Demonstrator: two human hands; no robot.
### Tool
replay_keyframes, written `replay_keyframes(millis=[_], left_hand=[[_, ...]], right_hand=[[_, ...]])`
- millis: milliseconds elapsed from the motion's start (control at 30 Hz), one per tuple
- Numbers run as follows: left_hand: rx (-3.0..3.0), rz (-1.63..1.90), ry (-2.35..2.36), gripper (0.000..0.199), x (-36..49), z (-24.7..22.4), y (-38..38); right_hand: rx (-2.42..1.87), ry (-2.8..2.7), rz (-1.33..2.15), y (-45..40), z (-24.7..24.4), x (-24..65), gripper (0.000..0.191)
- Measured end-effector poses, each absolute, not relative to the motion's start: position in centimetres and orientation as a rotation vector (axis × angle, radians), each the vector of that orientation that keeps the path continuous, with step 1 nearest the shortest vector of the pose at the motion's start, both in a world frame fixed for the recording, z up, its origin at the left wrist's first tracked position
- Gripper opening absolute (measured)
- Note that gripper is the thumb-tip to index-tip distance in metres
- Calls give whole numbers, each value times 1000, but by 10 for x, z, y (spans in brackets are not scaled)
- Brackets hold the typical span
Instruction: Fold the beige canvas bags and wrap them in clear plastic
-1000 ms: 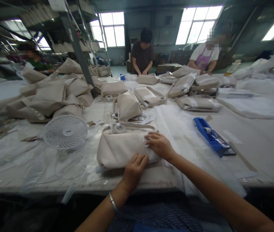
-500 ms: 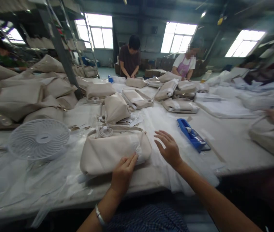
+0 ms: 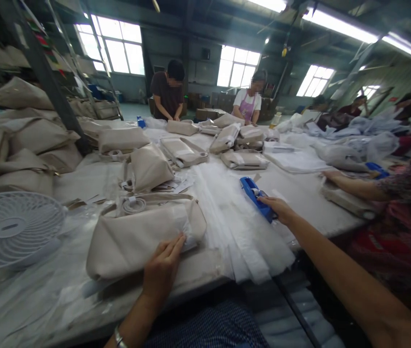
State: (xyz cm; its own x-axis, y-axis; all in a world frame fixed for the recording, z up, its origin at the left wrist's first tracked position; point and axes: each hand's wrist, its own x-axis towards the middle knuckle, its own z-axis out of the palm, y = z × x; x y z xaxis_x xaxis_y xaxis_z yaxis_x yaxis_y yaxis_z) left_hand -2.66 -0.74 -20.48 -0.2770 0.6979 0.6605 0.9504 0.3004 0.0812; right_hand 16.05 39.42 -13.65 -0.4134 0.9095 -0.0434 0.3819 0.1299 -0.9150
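Pressing bag (image 3: 129, 244) near table edge (image 3: 205, 280), left hand (image 3: 162, 262) lies flat; right hand (image 3: 281, 209) touches dispenser (image 3: 253, 195), grip unclear.

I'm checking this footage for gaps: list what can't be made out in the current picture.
All in the head view:
Bag: underside, hidden by its own body; the patch beneath the left hand, covered by its fingers.
Right hand: how firmly it grips the blue tape dispenser; its back hides the palm.
Fan: left side, cut off by the picture's edge.
Papers: any print, too small and blurred.
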Motion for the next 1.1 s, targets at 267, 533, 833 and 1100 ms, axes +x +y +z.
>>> replay_keyframes(millis=[267, 533, 833, 1100], left_hand=[[-1469, -651, -2062, 44, -28, -205, -8], [-1497, -592, -2111, 43, -27, -207, -12], [-1501, -521, -2082, 44, -31, -212, -11], [-1485, -543, -2054, 42, -29, -208, -11]], right_hand=[[-888, -1491, 1360, 367, -124, 200, 40], [-855, -1483, 1200, 347, -154, 227, 40], [-954, -1379, 1226, 345, -132, 219, 41], [-1294, -1551, 1474, 330, -145, 250, 52]])
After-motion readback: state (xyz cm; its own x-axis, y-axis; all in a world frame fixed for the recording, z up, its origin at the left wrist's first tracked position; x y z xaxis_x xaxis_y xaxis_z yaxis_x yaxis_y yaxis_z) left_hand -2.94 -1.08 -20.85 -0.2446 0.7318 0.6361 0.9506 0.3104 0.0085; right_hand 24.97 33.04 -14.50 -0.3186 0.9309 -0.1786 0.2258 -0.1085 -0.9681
